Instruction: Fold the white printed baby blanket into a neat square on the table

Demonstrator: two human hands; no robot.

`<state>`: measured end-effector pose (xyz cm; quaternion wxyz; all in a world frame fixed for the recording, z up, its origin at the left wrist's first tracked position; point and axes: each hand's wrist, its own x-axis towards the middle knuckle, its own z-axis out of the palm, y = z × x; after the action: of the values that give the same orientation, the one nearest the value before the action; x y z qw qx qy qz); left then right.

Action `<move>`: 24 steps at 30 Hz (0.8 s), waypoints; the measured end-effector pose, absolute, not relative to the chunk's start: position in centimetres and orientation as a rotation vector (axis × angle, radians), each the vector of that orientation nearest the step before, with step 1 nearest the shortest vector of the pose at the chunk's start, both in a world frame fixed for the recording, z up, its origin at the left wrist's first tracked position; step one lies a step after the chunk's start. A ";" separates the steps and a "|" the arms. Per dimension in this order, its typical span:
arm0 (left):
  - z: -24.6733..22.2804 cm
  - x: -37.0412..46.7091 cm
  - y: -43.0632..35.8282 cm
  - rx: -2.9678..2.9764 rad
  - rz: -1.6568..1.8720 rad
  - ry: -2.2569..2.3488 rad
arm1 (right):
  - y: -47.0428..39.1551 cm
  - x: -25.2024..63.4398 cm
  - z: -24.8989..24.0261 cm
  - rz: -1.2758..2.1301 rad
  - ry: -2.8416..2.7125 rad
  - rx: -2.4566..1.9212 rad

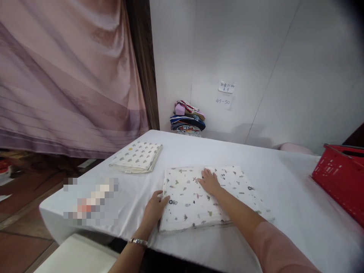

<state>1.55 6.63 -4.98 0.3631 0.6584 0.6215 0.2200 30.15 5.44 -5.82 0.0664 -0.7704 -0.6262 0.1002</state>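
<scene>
A white cloth [187,197] with small plant and animal prints lies folded into a flat rectangle on the table in front of me. My right hand [209,182] rests flat on its upper middle, fingers spread, with the forearm crossing the cloth's right part. At the cloth's left edge is my left hand [156,206], wearing a metal bracelet. Its thumb and forefinger are apart and touch that edge; the other fingers are partly hidden. Farther back on the left lies a second folded cloth [139,156], cream with grey heart-like prints.
The table [187,149] has a white cover. A red plastic crate [338,178] stands at its right. Behind the far edge rises a pile of folded textiles [187,117] against the white wall. A blurred-out patch covers the table's left part. A pink curtain [71,76] hangs at left.
</scene>
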 end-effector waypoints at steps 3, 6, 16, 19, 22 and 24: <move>-4.9 1.6 6.6 1.708 0.536 1.608 | 6.0 29.9 -5.5 0.251 -1.901 -2.294; -4.6 1.7 6.6 1.711 0.526 1.618 | 6.6 29.5 -5.4 0.290 -1.954 -2.284; -5.1 1.3 7.1 1.698 0.546 1.594 | 5.6 34.6 -4.0 0.282 -1.878 -2.343; -5.2 1.2 7.2 1.701 0.534 1.604 | 4.3 38.7 -4.3 0.105 -1.734 -2.542; -5.1 1.2 7.2 1.697 0.519 1.623 | 3.2 42.1 -5.1 0.057 -1.655 -2.646; -5.0 1.3 7.2 1.698 0.514 1.622 | 2.7 43.3 -5.8 0.091 -1.650 -2.663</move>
<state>1.29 7.16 -4.99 0.3606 0.6589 0.6293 0.1994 43.34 2.72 -5.76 0.0037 -0.8497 -0.5265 0.0290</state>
